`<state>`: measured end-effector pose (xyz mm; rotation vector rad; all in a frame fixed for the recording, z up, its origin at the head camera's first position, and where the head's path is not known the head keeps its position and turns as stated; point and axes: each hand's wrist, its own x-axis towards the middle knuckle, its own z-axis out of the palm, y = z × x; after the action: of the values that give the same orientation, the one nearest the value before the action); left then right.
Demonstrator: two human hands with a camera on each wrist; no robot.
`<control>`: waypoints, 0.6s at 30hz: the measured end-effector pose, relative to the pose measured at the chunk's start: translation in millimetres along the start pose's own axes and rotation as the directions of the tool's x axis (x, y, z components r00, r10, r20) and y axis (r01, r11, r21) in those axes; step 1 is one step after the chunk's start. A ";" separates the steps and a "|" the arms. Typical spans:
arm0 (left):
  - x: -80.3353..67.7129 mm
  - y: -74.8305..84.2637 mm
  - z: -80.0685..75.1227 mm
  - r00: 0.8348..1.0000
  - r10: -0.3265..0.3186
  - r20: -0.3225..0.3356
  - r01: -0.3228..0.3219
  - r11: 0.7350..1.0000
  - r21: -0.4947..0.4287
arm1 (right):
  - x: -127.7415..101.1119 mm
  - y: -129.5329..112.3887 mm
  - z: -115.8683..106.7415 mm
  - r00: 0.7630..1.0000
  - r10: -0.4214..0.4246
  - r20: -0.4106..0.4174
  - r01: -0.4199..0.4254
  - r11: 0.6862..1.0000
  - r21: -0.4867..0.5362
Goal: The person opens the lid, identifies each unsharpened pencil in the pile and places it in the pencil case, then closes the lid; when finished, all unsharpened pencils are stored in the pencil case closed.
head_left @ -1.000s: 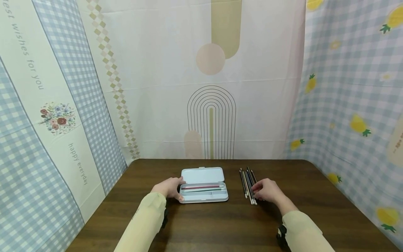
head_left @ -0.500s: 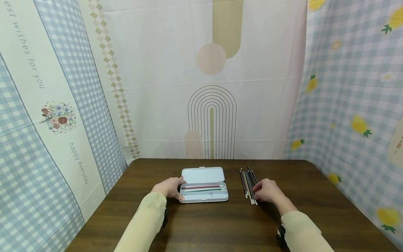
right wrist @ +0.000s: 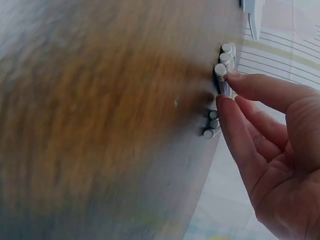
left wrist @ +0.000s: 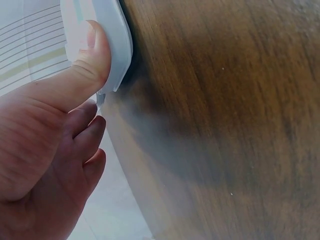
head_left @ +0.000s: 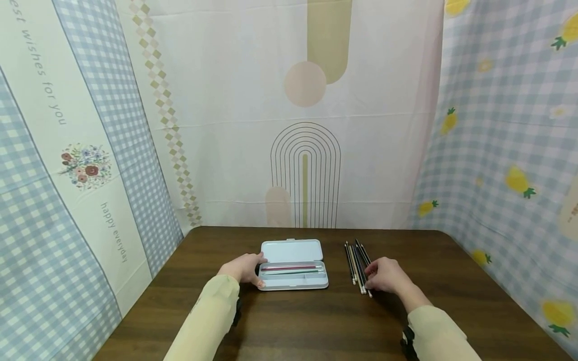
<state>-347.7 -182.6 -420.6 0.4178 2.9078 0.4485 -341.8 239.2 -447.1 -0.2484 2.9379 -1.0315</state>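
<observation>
Head view: left hand [head_left: 244,269] grips the open pencil case [head_left: 292,265], two pencils inside; right hand [head_left: 386,276] pinches one from the pencils [head_left: 356,263] beside it, most left to load.

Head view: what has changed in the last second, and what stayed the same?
The right hand slid slightly toward the person along the row of pencils; its fingertips now pinch the near end of one pencil, which sticks out a little nearer than before. The left hand still grips the left end of the open pencil case; case and its contents unchanged.
</observation>
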 end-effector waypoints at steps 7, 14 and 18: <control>1.4 -1.6 0.2 1.000 -0.004 0.000 0.004 1.000 0.011 | -3.9 -2.5 0.9 0.996 -0.091 0.000 0.090 0.992 -0.089; 1.6 -1.9 0.6 1.000 -0.003 0.002 0.003 1.000 0.009 | -6.0 -3.8 5.3 0.998 -0.060 -0.026 0.055 0.987 -0.150; 1.3 -1.2 0.7 1.000 -0.003 0.002 0.003 1.000 0.011 | -6.6 -3.9 6.4 0.998 -0.041 -0.043 0.034 0.987 -0.156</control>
<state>-349.1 -183.1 -421.8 0.4148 2.9096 0.4320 -334.3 233.3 -449.9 -0.2880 3.0704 -0.8239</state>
